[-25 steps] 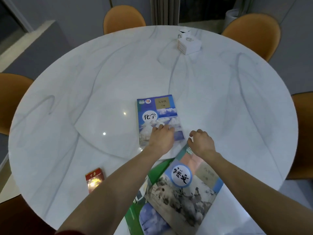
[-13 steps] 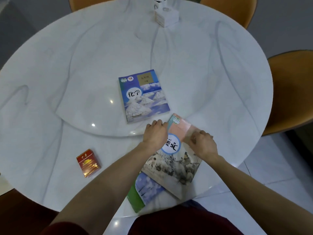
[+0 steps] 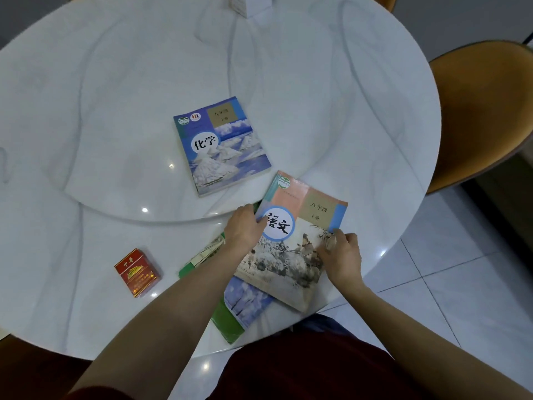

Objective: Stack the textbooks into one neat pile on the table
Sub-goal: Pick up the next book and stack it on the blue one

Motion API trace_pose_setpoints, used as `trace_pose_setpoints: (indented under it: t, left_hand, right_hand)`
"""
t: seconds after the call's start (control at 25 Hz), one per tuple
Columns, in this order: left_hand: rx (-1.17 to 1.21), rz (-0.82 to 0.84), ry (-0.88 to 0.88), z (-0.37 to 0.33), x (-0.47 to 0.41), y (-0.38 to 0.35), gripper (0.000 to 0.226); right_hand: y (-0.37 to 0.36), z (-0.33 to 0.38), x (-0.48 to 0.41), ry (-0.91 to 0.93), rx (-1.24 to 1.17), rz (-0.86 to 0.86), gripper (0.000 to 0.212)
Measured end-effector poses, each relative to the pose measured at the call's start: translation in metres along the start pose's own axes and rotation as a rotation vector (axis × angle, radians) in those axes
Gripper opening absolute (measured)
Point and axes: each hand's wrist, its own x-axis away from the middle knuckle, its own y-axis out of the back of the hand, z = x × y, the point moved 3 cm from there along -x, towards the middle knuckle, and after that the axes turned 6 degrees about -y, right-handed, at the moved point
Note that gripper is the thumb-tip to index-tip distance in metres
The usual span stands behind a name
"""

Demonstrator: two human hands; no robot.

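Observation:
A blue chemistry textbook [image 3: 220, 145] lies alone, flat near the middle of the round white marble table [image 3: 115, 82]. Closer to me, a pink-and-grey language textbook [image 3: 300, 226] lies tilted on top of a green-edged textbook [image 3: 233, 316], which sticks out below and to its left. My left hand [image 3: 243, 229] grips the language textbook's left edge, thumb on the cover. At the book's right edge, my right hand [image 3: 341, 254] holds it with curled fingers. Most of the green book is hidden under the top book and my left forearm.
A red cigarette pack [image 3: 137, 272] stands left of the books near the table's front edge. A white box [image 3: 253, 5] sits at the far edge. An orange chair [image 3: 484, 111] is at the right, over a tiled floor [image 3: 461, 284].
My left hand left the chemistry book and came back to the language textbook. Both hands now hold that book by its sides. The camera tilted down and shifted right.

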Motion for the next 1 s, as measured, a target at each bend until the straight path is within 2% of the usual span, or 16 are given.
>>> trace_pose_setpoints:
  t: [0.16,0.28,0.56,0.76,1.0]
  left_hand:
    - [0.294,0.059,0.04,0.011,-0.003,-0.003,0.022]
    - [0.336,0.067,-0.021,0.013,-0.001,-0.001,0.031]
    - [0.533,0.019,-0.042,0.014,0.01,-0.008,0.022]
    - [0.646,-0.055,0.022,0.016,0.01,-0.001,0.015]
    - [0.822,-0.184,0.159,0.018,0.002,0.026,0.013]
  right_hand:
    - [-0.013,-0.009,0.01,-0.192,-0.178,0.064,0.028]
    - [-0.018,-0.012,0.013,-0.286,-0.317,0.065,0.027]
    - [-0.015,-0.017,0.007,-0.452,-0.564,0.116,0.029]
    - [-0.001,-0.003,-0.006,-0.393,-0.66,0.148,0.027]
    - [0.022,0.043,-0.037,-0.232,-0.734,0.193,0.02]
